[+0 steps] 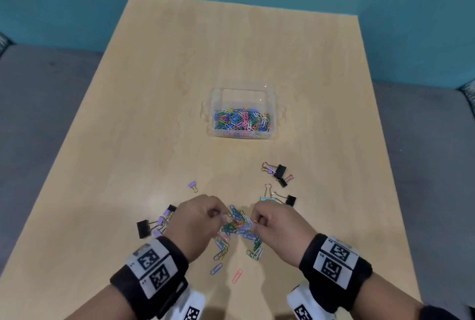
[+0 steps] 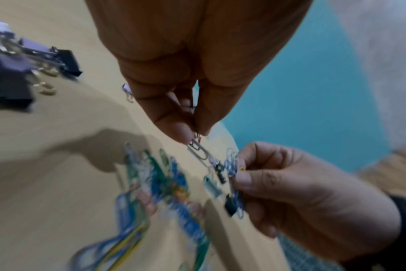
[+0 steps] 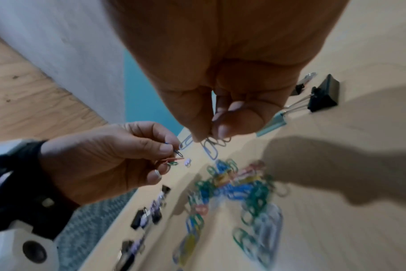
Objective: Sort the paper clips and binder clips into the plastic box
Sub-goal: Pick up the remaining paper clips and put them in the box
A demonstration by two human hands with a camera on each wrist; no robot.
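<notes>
Coloured paper clips [image 1: 237, 227] lie heaped at the bench's [image 1: 180, 88] six o'clock; left hand [image 1: 195, 219] and right hand [image 1: 277, 222] each pinch some in curled fingers [image 2: 179, 132].

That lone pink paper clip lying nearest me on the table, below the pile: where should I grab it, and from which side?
The pink paper clip lies flat on the table, apart from the pile of paper clips, with bare wood all round. Probably best to come straight down and pinch across its two long sides near the middle. It is thin wire, so sliding a fingertip under one rounded end may help lift it.
</notes>
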